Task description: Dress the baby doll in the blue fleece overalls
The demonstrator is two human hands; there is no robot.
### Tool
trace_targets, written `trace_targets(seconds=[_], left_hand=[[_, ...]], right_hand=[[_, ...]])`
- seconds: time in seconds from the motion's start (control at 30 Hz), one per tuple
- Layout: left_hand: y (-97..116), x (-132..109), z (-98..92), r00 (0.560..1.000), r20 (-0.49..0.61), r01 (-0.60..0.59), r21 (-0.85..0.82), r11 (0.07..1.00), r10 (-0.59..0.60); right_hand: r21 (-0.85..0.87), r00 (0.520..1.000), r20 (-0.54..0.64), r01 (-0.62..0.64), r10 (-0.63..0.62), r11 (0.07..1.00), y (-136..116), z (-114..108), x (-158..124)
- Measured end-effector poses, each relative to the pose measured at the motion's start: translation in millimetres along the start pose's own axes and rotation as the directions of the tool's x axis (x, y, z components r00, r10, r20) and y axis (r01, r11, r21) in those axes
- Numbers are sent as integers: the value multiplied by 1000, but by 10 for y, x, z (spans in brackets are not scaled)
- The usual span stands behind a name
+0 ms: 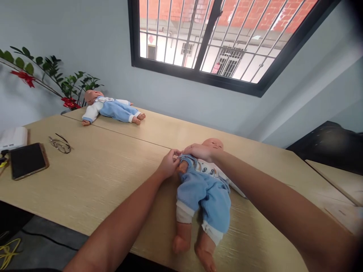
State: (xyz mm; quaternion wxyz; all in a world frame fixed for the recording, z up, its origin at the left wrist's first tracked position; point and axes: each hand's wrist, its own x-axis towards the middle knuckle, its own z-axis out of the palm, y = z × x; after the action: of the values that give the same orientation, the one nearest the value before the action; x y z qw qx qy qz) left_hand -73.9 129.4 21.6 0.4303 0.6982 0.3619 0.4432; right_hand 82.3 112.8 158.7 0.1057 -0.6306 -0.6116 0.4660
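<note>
A baby doll [204,189] in blue trousers and a white and blue top lies on its back on the wooden table [119,170], its feet toward the front edge. My left hand [169,163] is closed at the doll's arm, its fingers pinching by the blue cuff. Across the doll's chest reaches my right arm, and my right hand [200,151] has its fingers bent over the top's sleeve near the doll's shoulder. The doll's small hand shows between the cuff and my left hand. Part of its face is visible behind my right wrist.
Another doll [116,109] in similar clothes lies at the table's back left, beside a potted plant [73,85]. Glasses [60,145], a dark phone [28,160] and a white device [13,138] rest on the left. A black object [329,143] stands at the right.
</note>
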Motion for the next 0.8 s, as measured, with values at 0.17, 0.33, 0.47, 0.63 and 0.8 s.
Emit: trace_targets(seconds=[0.17,0.33,0.47,0.63,0.8], left_hand=[[122,-31,-133,997,-76,45,146,988,-35],[338,-174,-112,996,4,91,231,969,-95],[359,-233,-10,986,-1,161,256,953,-166],[350,-187,-52,997,77,4,317,948,-30],[539,-164,-229,979,175,-155,297,942,106]], right_hand=[[-36,999,-43,5,-6,999,70,24,48],[-108,996,-77,-48,40,993,44,22,89],[-207,988,-117,-125,102,970,-52,54,146],[-310,969,-181,-220,170,925,-187,50,242],[-323,946,-233,-293,224,900,-195,-32,333]])
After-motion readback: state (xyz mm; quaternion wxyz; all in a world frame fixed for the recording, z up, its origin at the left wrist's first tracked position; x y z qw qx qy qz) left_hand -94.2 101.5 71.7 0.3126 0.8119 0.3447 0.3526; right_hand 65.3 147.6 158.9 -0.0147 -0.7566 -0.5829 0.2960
